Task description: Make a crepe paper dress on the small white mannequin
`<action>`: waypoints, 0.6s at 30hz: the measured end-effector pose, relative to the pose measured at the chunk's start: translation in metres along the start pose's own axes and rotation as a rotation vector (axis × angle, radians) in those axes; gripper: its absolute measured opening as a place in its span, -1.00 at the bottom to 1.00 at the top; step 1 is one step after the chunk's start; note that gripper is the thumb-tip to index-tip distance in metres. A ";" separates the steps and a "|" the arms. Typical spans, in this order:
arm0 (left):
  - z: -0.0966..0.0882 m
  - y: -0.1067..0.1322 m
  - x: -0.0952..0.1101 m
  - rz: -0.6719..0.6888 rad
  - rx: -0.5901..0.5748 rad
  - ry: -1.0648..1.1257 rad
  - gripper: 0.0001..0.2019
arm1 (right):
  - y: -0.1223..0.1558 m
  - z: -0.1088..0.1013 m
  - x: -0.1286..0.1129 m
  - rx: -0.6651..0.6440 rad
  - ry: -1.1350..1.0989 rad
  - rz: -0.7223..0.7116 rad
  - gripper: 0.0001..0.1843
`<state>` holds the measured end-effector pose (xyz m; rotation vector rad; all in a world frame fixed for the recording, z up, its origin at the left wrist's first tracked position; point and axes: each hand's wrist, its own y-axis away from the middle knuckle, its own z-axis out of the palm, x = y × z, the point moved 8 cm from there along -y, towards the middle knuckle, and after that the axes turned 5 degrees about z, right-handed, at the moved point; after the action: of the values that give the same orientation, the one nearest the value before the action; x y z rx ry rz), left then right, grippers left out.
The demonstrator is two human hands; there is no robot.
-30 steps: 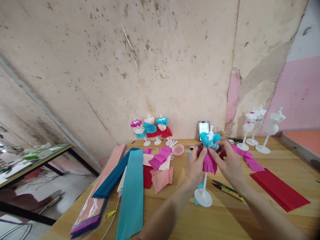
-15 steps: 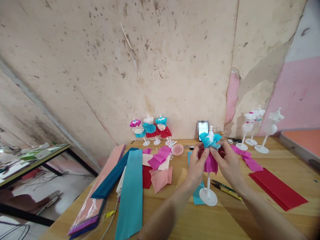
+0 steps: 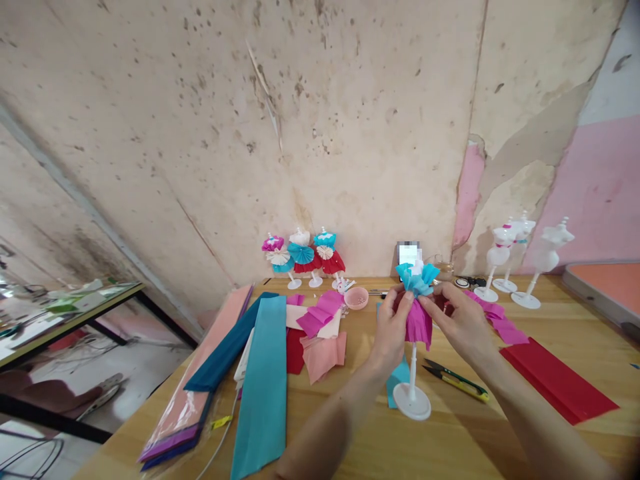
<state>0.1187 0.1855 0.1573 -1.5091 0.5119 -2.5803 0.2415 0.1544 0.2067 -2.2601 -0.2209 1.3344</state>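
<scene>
A gathered magenta crepe-paper skirt (image 3: 419, 325) is held at the waist of a slim white plastic mannequin stand (image 3: 411, 377), with a ruffled turquoise crepe-paper top (image 3: 417, 279) flaring above it, just right of centre. The paper is pinched from both sides: the left hand (image 3: 393, 333) is curled closed against the near side, and the right hand (image 3: 463, 327) reaches in with its fingertips (image 3: 424, 301) pressed together at the join. Exactly what lies under the fingers cannot be told. The grip is well placed, with pressure kept at the waist and the pleats left free below.

A round white base (image 3: 411, 402) is seen beside a turquoise paper scrap (image 3: 399, 381), and black-and-yellow snips (image 3: 455, 381) are lying to its right. A red crepe sheet (image 3: 559, 380) is laid on the wooden table (image 3: 320, 427) at right, with long turquoise and dark teal strips (image 3: 263, 393) at left. Three dressed mannequins (image 3: 303, 257) are lined up against the stained plaster wall (image 3: 350, 120), and bare white forms (image 3: 520, 257) are standing at right.
</scene>
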 end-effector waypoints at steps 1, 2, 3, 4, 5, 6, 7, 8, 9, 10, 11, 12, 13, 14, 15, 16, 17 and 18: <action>0.001 0.000 0.000 -0.003 -0.007 0.004 -0.73 | 0.001 0.000 -0.001 -0.002 -0.001 -0.004 -0.71; 0.001 0.000 0.000 -0.004 -0.008 0.005 -0.73 | 0.001 0.001 -0.001 -0.013 -0.014 0.001 -0.71; 0.000 0.001 0.000 -0.005 -0.006 0.006 -0.73 | 0.002 0.002 -0.002 -0.031 -0.036 0.011 -0.71; 0.000 0.001 -0.001 -0.006 -0.002 0.005 -0.74 | 0.002 0.003 -0.002 -0.050 -0.063 0.025 -0.71; 0.000 0.001 -0.001 -0.008 0.000 0.004 -0.74 | 0.003 0.004 -0.002 -0.068 -0.091 0.040 -0.71; 0.000 0.001 -0.001 -0.010 0.000 0.002 -0.74 | 0.003 0.005 -0.001 -0.081 -0.116 0.056 -0.71; 0.000 0.001 -0.001 -0.011 -0.002 0.001 -0.74 | 0.003 0.005 -0.001 -0.085 -0.136 0.071 -0.70; 0.000 0.001 -0.001 -0.011 -0.007 -0.001 -0.74 | 0.002 0.005 -0.001 -0.084 -0.148 0.082 -0.70; 0.001 0.002 -0.001 -0.012 -0.014 -0.003 -0.74 | 0.002 0.005 0.000 -0.079 -0.152 0.089 -0.70; 0.001 0.002 -0.001 -0.013 -0.021 -0.004 -0.73 | 0.002 0.004 0.000 -0.072 -0.148 0.089 -0.69; 0.002 0.002 -0.001 -0.014 -0.026 -0.004 -0.72 | 0.002 0.004 0.001 -0.062 -0.134 0.082 -0.69; 0.002 0.002 -0.001 -0.015 -0.029 -0.003 -0.72 | 0.001 0.003 0.001 -0.049 -0.113 0.068 -0.70; 0.003 0.003 -0.001 -0.018 -0.031 -0.002 -0.71 | 0.001 0.002 0.000 -0.036 -0.086 0.047 -0.70; 0.003 0.003 -0.002 -0.020 -0.033 -0.003 -0.71 | 0.001 0.002 -0.001 -0.021 -0.057 0.024 -0.71; 0.003 0.003 -0.002 -0.022 -0.035 -0.002 -0.71 | 0.002 0.001 -0.002 -0.006 -0.029 0.001 -0.72; 0.004 0.003 -0.002 -0.023 -0.037 0.001 -0.71 | 0.002 0.000 -0.003 0.008 -0.004 -0.020 -0.73; 0.004 0.003 -0.002 -0.021 -0.039 0.005 -0.71 | 0.002 -0.001 -0.004 0.020 0.019 -0.037 -0.73; 0.005 0.004 -0.002 -0.017 -0.041 0.011 -0.72 | 0.003 -0.001 -0.006 0.034 0.041 -0.050 -0.74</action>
<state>0.1240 0.1814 0.1566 -1.5193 0.5593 -2.6079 0.2394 0.1495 0.2102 -2.2368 -0.2374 1.2563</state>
